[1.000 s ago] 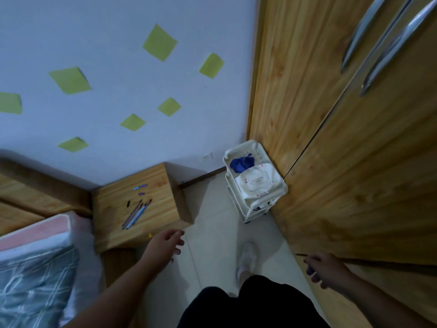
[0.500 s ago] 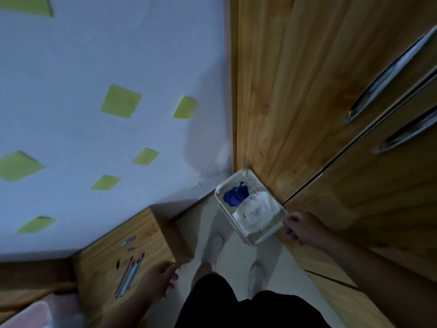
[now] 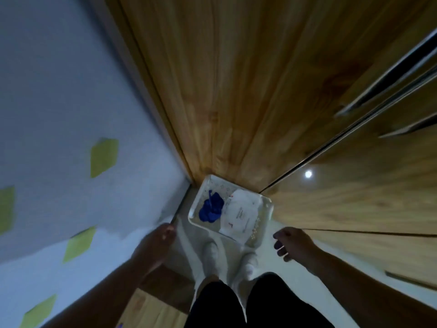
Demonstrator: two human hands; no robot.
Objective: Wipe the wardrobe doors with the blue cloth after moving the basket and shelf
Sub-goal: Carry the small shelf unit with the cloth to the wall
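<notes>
Top-down view, motion blur throughout. White basket stands on the floor in the corner where the wall meets the wardrobe, its far edge against the left wardrobe door. Only its top tray shows from above.

Blue cloth lies crumpled in the left half of the tray. White packet fills the right half, just beside the cloth, with its near edge over the tray's near rim.

Left hand hangs near the basket's near left corner, not touching it. It is heavily blurred and nothing is visible in it; finger pose cannot be told. Right hand is near the basket's near right corner, apart from it, with fingers loosely curled and holding nothing.

Two feet in white stand on the floor at the basket's near edge, between the hands. Black trousers are at the bottom centre.

Right wardrobe door meets the left one at a dark seam that runs down to the basket's far right corner. Long metal handles sit on the doors at upper right. A round light reflection shows on the right door.

Green sticky notes are scattered over the wall on the left. A wooden bedside cabinet top shows at the bottom edge, under the left forearm.
</notes>
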